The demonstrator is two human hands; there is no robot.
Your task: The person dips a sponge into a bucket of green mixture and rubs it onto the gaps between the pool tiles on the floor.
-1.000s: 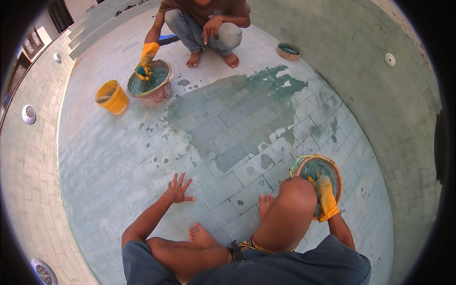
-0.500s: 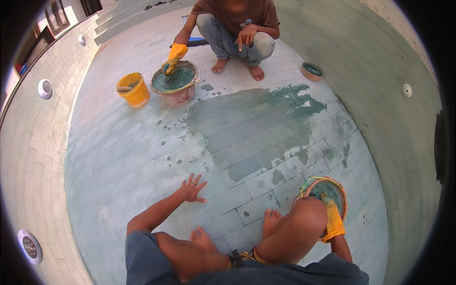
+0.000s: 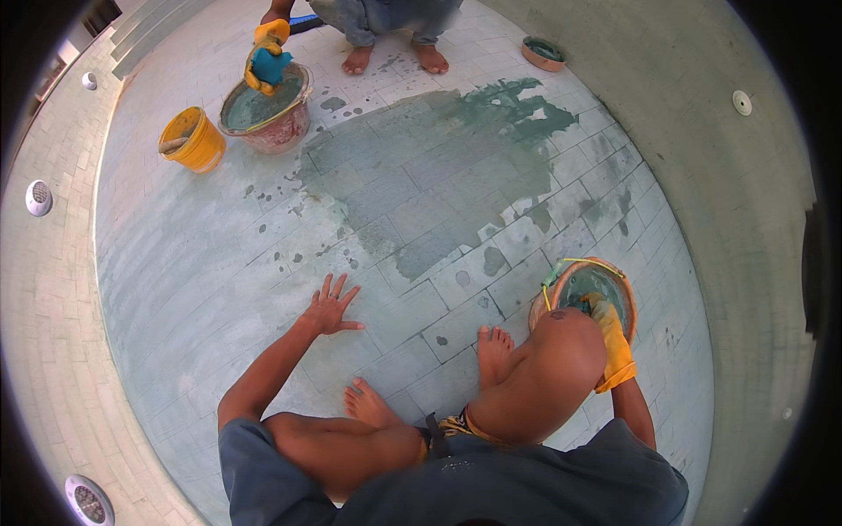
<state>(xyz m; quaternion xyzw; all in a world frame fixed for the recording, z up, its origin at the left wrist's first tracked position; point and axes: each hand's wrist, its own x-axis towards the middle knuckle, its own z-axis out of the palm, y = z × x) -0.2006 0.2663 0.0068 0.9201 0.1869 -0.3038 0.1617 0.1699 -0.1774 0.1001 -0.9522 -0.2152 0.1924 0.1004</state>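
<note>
My bare left hand (image 3: 330,311) rests on the tiled floor (image 3: 412,316) with its fingers spread, wearing a ring and holding nothing. On the other side, my right hand (image 3: 617,346), in an orange-yellow rubber glove, reaches into an orange-rimmed bucket (image 3: 631,302) beside my raised knee. Dark green liquid (image 3: 595,285) fills part of this bucket. The gloved fingertips are down at the liquid, partly hidden, so what they hold cannot be made out. A yellow-green handle (image 3: 545,294) hangs at the bucket's left rim.
Across from me a person squats; their gloved hand (image 3: 261,66) holds a teal sponge-like pad (image 3: 270,65) over a reddish bucket (image 3: 281,136) of green liquid. A yellow bucket (image 3: 200,149) stands beside it. Wet green grout-like smears (image 3: 517,105) cover tiles ahead. A shallow bowl (image 3: 543,58) sits by the right wall.
The other person's gloved hand has risen out of the reddish bucket with a teal pad. My view has tilted down; my left hand stays on the floor, my right in the bucket.
</note>
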